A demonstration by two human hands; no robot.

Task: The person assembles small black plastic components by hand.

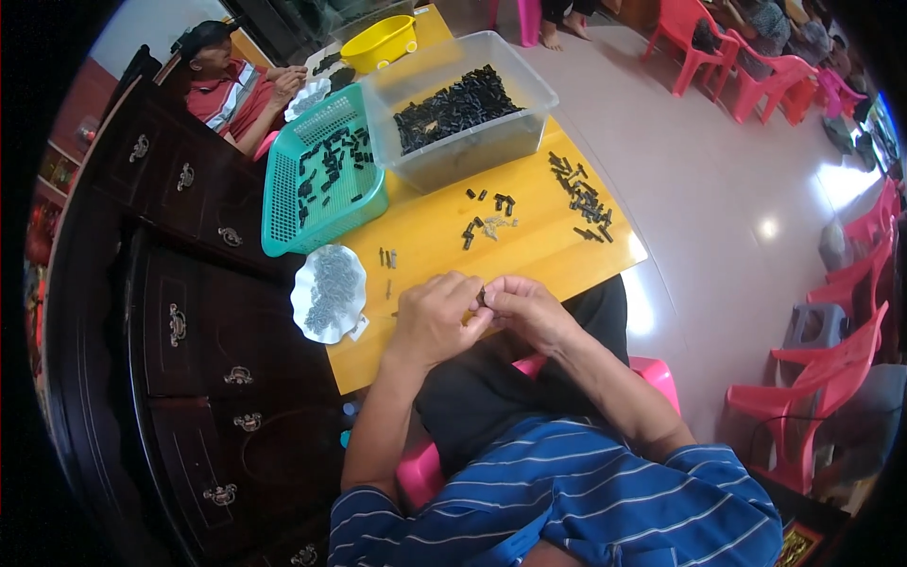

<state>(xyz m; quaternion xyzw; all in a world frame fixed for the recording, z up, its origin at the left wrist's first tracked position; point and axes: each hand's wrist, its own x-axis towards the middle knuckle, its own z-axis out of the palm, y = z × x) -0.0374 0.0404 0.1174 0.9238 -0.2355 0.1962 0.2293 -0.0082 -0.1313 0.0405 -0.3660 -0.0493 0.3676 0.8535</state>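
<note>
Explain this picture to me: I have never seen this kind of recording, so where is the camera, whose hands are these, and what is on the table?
The one picture comes from a fisheye camera worn on a person's head, looking down; that is why edges bend. The left hand and right hand meet over the yellow table, pinching a small dark part between them. On the table lie loose black parts, a clear tub of them, a green basket, a white dish of small grey pieces and a yellow bowl. Another person sits at the far end.
</note>
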